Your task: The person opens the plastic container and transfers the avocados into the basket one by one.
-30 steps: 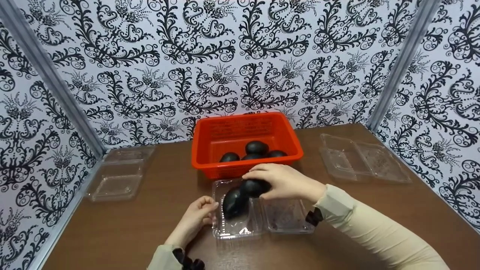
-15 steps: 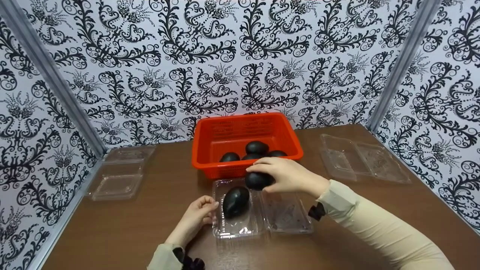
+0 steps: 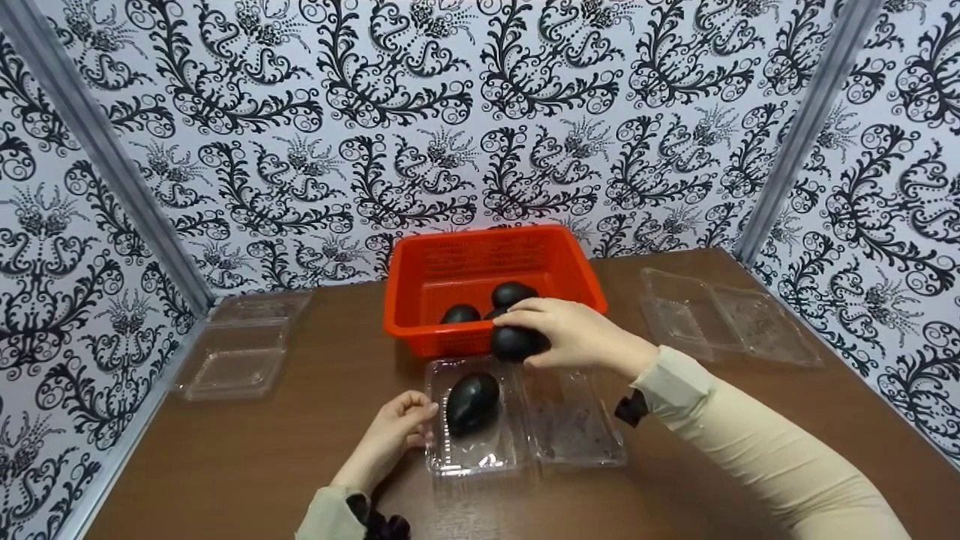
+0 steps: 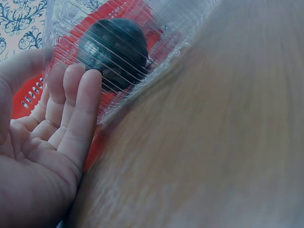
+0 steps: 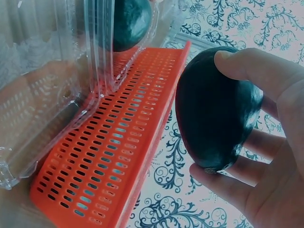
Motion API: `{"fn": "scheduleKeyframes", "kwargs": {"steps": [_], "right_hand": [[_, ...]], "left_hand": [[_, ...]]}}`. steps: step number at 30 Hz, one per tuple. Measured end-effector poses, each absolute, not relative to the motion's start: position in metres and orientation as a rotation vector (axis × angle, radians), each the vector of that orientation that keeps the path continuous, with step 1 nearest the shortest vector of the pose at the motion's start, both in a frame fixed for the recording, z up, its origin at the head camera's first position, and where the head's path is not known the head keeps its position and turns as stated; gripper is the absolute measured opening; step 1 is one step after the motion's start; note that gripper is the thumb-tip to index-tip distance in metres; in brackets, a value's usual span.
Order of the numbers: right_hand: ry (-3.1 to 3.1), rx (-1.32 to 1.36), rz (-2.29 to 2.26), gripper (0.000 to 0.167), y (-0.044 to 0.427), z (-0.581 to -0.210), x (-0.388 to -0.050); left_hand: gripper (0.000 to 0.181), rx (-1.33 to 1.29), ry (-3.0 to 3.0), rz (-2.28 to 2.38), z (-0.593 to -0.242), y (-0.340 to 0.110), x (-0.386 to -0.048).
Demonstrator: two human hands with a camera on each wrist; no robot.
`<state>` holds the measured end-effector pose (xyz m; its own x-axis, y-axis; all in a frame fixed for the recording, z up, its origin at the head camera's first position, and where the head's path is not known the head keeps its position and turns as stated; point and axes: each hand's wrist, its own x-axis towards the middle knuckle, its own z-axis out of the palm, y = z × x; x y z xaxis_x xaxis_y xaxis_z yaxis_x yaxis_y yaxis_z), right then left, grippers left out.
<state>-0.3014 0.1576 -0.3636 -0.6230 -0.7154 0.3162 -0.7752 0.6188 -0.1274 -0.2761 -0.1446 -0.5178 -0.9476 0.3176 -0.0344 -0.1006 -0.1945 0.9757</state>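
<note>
A dark avocado (image 3: 472,405) lies in the left half of an open clear plastic clamshell container (image 3: 480,461). My left hand (image 3: 397,427) pinches that container's left edge; in the left wrist view its fingers (image 4: 85,99) lie against the ribbed wall, with the thumb at the rim. My right hand (image 3: 574,330) grips a second avocado (image 3: 517,343) just in front of the red basket's near rim. In the right wrist view, thumb and fingers wrap this held avocado (image 5: 213,111), beside the basket's slotted wall (image 5: 104,147). Several more avocados (image 3: 460,313) sit in the red basket (image 3: 427,334), partly hidden by my right hand.
Another open clear clamshell (image 3: 232,375) stands at the left of the brown table (image 3: 315,420), and one more clamshell (image 3: 690,330) at the right. Patterned wall panels (image 3: 450,150) close off the back and both sides.
My right hand has lifted its avocado up and away from the container, toward the basket's near rim. The avocado in the container and my left hand stay in place.
</note>
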Motion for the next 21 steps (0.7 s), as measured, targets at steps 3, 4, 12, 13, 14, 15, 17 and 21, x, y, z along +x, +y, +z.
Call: {"fn": "scheduleKeyframes", "kwargs": {"steps": [3, 4, 12, 13, 14, 15, 17, 21], "right_hand": [[-2.627, 1.21, 0.377, 0.061, 0.156, -0.36, -0.303], [-2.632, 1.206, 0.377, 0.061, 0.156, -0.359, -0.304], [-2.615, 1.217, 0.397, 0.061, 0.154, -0.352, -0.312], [-2.611, 1.22, 0.399, 0.061, 0.154, -0.351, -0.313], [-2.607, 1.224, 0.404, 0.061, 0.153, -0.351, -0.314], [-2.603, 1.226, 0.41, 0.06, 0.153, -0.35, -0.316], [-2.603, 1.22, 0.413, 0.06, 0.152, -0.349, -0.318], [-2.616, 1.188, 0.402, 0.06, 0.149, -0.347, -0.323]], "left_hand": [[0.01, 0.253, 1.797, 2.223, -0.519, -0.144, -0.276], [0.01, 0.254, 1.797, 2.224, -0.519, -0.144, -0.276], [0.011, 0.279, 1.802, 2.217, -0.518, -0.144, -0.274], [0.011, 0.284, 1.801, 2.215, -0.518, -0.144, -0.274], [0.011, 0.289, 1.803, 2.213, -0.518, -0.144, -0.274], [0.01, 0.293, 1.803, 2.213, -0.518, -0.144, -0.274], [0.011, 0.294, 1.805, 2.214, -0.518, -0.144, -0.274], [0.011, 0.285, 1.811, 2.218, -0.518, -0.144, -0.275]]}}
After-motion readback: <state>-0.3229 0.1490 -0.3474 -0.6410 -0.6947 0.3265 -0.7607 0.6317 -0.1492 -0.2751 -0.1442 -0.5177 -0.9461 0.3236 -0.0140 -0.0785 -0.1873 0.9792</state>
